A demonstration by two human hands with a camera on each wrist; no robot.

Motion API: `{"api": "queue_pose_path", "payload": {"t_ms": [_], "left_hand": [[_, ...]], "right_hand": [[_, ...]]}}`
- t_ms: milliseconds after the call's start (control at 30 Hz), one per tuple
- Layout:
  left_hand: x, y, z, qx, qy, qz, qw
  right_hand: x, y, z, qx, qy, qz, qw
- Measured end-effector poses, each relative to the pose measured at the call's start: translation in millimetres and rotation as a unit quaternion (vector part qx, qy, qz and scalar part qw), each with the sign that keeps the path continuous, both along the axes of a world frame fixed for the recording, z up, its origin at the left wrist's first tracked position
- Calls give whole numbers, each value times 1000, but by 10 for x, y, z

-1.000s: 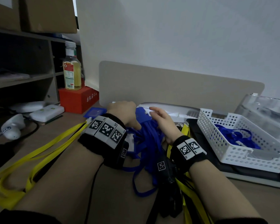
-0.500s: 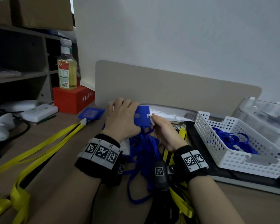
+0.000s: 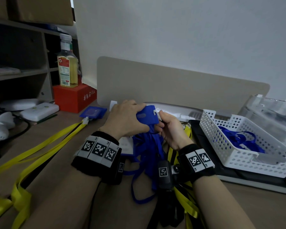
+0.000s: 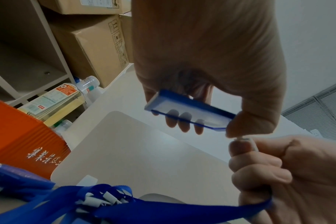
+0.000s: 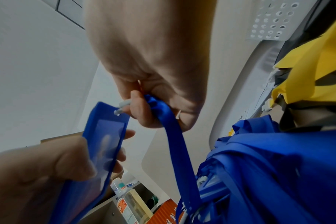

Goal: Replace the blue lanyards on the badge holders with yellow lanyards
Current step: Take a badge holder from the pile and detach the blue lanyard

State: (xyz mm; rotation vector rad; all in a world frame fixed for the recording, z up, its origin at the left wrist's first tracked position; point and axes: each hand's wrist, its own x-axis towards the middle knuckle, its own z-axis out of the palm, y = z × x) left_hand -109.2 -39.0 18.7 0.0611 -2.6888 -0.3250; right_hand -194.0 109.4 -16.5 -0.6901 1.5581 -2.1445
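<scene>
The left hand [image 3: 125, 119] grips a blue badge holder [image 3: 145, 115] above the desk [image 3: 56, 146], just in front of the beige divider panel [image 3: 180, 86]; thumb on one face, the fingers [image 4: 182, 121] curled behind it and showing through its clear window in the left wrist view. The right hand [image 3: 170, 128] sits just beside the holder's far corner, its thumb and forefinger pinching the white plastic clip [image 3: 156, 113] that joins the holder to a blue lanyard [image 5: 175, 136]. In the right wrist view the clip's hook sits at the holder's slot; whether it is through the slot cannot be told. That lanyard runs from the right hand down into a heap of blue lanyards [image 3: 149, 146] lying on the desk below both hands, nearer the person than the panel.

Left of the panel, a second blue badge holder [image 3: 93, 112] lies flat on the desk with a yellow lanyard [image 3: 45, 142] clipped to it. More yellow lanyards [image 3: 186, 200] lie under the right wrist. Right of the panel's lower edge stands a white perforated basket [image 3: 224, 156] with blue lanyards inside. A red box [image 3: 73, 98] with a bottle [image 3: 67, 68] on top stands to the panel's left.
</scene>
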Motion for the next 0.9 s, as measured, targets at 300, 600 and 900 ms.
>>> {"api": "queue_pose_path", "payload": {"t_ms": [300, 600, 900], "left_hand": [[45, -15, 45, -51, 10, 6, 999], [163, -91, 184, -95, 6, -27, 995], [235, -248, 229, -72, -12, -40, 997]], "right_hand": [[57, -27, 45, 25, 22, -7, 999], [39, 43, 47, 25, 40, 59, 997], [63, 55, 83, 101, 73, 34, 992]]}}
